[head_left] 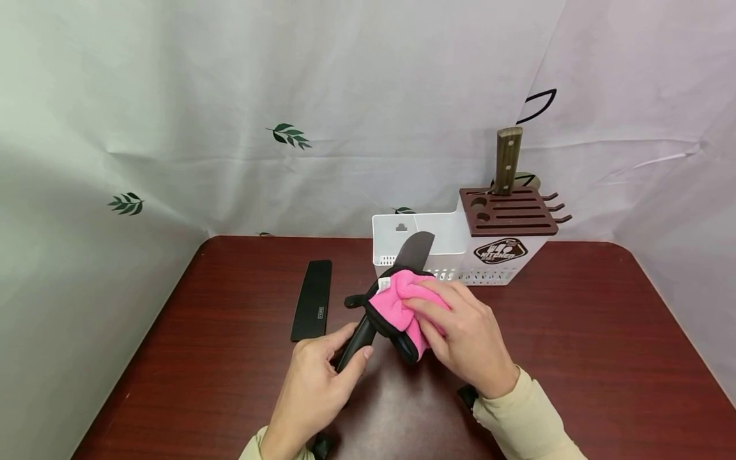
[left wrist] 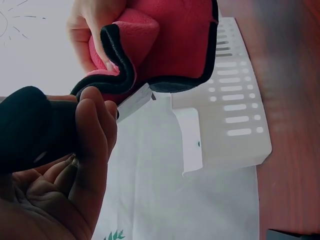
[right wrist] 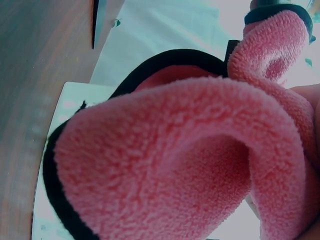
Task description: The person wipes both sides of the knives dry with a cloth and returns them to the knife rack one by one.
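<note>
My left hand (head_left: pixel 315 377) grips the black handle (head_left: pixel 356 342) of a kitchen knife, whose wide blade (head_left: pixel 415 250) points up and away over the table. In my right hand (head_left: pixel 468 335) is a bunched pink cloth (head_left: pixel 397 300) with black edging, wrapped around the blade near the handle. The cloth hides the middle of the blade, while the rounded tip sticks out past it. Seen from the left wrist, a strip of the blade (left wrist: pixel 134 102) shows under the cloth (left wrist: pixel 175 45). Folds of the cloth (right wrist: pixel 150 150) fill most of the right wrist view.
Behind the hands stands a white knife holder (head_left: pixel 451 236) with a brown slotted top (head_left: pixel 512 220) and side hooks. A wooden-handled knife (head_left: pixel 508 160) is upright in it. A black blade guard (head_left: pixel 312 300) lies left on the dark red table (head_left: pixel 230 358). White curtain (head_left: pixel 374 76) surrounds the table.
</note>
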Available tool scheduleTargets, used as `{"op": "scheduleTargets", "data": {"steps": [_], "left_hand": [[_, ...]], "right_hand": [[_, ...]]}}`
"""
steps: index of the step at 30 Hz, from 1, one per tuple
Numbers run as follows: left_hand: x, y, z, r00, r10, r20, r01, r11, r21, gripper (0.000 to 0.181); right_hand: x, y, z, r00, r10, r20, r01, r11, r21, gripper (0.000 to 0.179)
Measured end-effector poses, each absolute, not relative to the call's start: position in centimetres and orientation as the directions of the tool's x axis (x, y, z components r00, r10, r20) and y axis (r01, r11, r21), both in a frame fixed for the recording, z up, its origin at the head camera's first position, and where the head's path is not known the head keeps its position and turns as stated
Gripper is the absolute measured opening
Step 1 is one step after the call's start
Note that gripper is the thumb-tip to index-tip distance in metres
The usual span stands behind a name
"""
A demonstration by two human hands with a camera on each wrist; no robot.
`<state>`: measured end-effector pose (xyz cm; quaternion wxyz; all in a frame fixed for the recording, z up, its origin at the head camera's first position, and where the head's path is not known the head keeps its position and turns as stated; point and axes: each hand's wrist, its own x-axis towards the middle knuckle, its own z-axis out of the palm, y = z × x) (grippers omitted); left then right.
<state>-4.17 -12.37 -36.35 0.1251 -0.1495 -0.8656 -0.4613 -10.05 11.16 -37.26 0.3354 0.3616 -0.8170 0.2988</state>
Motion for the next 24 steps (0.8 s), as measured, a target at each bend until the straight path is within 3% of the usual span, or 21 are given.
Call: {"op": "scheduleTargets", "data": {"steps": [10, 24], "left_hand": [[-4.04, -12.32, -36.31, -0.922, 0.171, 0.348, 0.384, 0.529, 0.757, 0.025], [-3.90, -12.29, -36.22, -0.911, 0.211, 0.355, 0.412, 0.516, 0.751, 0.027]], "right_hand": [[-10.29, 11.04, -37.46, -0.515, -0.299, 0.804, -0.754, 0.603, -0.259, 0.020], [-10.21, 11.33, -37.68, -0.579, -0.178, 0.796, -0.665, 0.668, -0.334, 0.023]]}}
